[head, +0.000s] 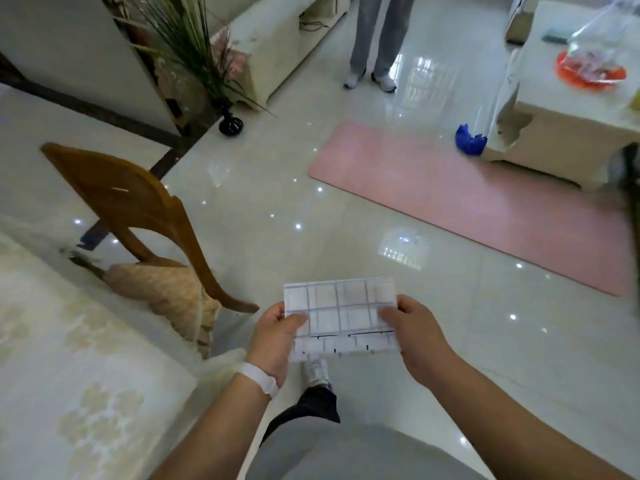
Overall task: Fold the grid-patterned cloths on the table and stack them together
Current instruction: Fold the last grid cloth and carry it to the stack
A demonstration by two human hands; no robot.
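Observation:
A white grid-patterned cloth (341,308), folded into a small rectangle, hangs in the air over the floor in front of me. My left hand (275,336) grips its left edge with the thumb on top. My right hand (414,332) grips its right edge the same way. The table (62,358) with a pale floral cover lies at the lower left, apart from the cloth. No other grid cloth is in view.
A wooden chair (138,209) with a tan cushion stands by the table. A pink mat (467,199) lies on the glossy floor. Another person's legs (377,39) stand at the back. A white low table (568,109) with a bag sits right.

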